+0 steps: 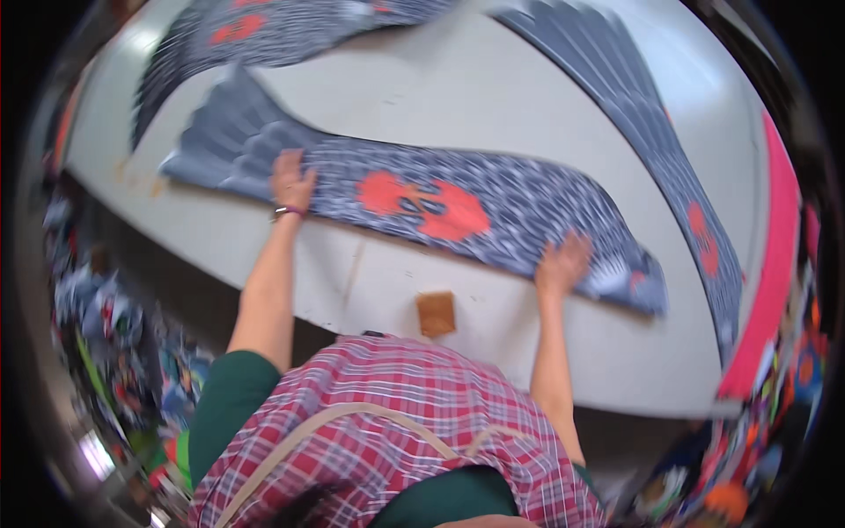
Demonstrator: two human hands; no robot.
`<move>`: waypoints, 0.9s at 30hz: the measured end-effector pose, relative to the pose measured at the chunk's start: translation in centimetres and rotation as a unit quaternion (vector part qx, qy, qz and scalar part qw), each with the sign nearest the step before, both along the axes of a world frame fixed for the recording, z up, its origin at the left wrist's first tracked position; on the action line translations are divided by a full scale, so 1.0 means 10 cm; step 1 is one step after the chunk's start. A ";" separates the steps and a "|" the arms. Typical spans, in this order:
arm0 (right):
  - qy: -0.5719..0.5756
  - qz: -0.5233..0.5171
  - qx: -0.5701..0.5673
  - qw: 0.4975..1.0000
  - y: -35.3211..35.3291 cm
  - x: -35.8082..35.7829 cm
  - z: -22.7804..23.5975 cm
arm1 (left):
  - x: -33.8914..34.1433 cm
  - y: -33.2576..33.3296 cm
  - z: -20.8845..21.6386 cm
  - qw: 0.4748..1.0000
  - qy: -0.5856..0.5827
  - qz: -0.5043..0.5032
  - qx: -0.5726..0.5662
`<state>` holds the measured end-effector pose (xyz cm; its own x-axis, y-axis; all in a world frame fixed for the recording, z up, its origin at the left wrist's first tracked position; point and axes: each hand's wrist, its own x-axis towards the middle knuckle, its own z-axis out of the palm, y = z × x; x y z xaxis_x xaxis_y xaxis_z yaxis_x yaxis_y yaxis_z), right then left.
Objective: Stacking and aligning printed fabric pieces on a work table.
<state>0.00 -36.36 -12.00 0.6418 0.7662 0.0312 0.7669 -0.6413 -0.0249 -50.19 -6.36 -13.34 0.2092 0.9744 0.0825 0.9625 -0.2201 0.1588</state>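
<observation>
White table [414, 101]: three grey fish-shaped pieces [515, 202] [290, 35] [642, 121] (each red-patched), small brown block [436, 314].

Eleven o'clock, the top edge slices a panel [304, 37]; three, the right hand [564, 260] blurs; eight, a smeary heap [110, 310]!

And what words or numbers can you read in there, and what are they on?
None that I can read.
Grey piece under both hands: feather-like print and red patches with dark shapes, no readable letters.
Two other grey pieces, top left and right: no readable words.
Table: small dark marks, too faint to read.
Heaps at the left: too blurred.
</observation>
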 end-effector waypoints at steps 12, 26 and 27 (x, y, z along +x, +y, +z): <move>-0.017 0.008 -0.027 0.999 -0.11 -0.35 0.19 | -0.29 -0.11 0.27 0.993 0.017 0.109 -0.032; -0.011 -0.002 -0.022 1.000 -0.16 -0.36 0.21 | -0.25 -0.12 0.38 0.993 0.014 0.114 -0.042; -0.009 -0.003 -0.021 1.000 -0.16 -0.36 0.21 | -0.25 -0.12 0.39 0.993 0.012 0.114 -0.041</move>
<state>-3.63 -37.95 -9.88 0.6456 0.7636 0.0111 0.7634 -0.6457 0.0168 -52.68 -7.55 -9.45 -0.0173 0.9998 -0.0019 0.9894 0.0174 0.1440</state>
